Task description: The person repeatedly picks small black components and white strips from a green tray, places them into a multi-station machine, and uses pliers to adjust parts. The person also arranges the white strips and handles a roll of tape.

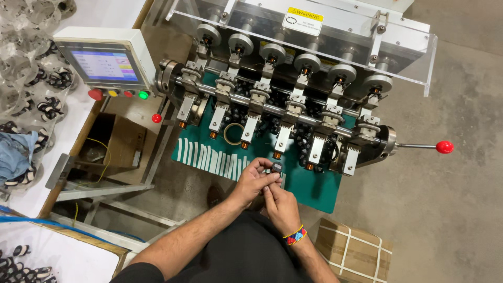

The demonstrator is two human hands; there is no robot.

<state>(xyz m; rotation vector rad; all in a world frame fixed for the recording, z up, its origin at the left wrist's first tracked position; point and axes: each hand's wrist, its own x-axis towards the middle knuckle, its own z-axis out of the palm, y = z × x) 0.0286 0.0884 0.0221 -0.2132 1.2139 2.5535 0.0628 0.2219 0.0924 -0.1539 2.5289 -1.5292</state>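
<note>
Both hands meet over the front edge of a green mat (314,188), just below a winding machine (283,105). The left hand (253,181) closes its fingers (270,179) on a small dark part (276,167), pinched at the fingertips. The right hand (281,207), with a beaded bracelet (296,236) at the wrist, touches the left from below, its fingers curled; whether they grip the part too I cannot tell. The part sits just under one of the copper-tipped spindles (277,155) in the machine's row. White strips (209,156) lie side by side on the mat to the left. A control box (105,63) with a screen and coloured buttons stands to the left, a cardboard box (353,251) on the floor at the right.
</note>
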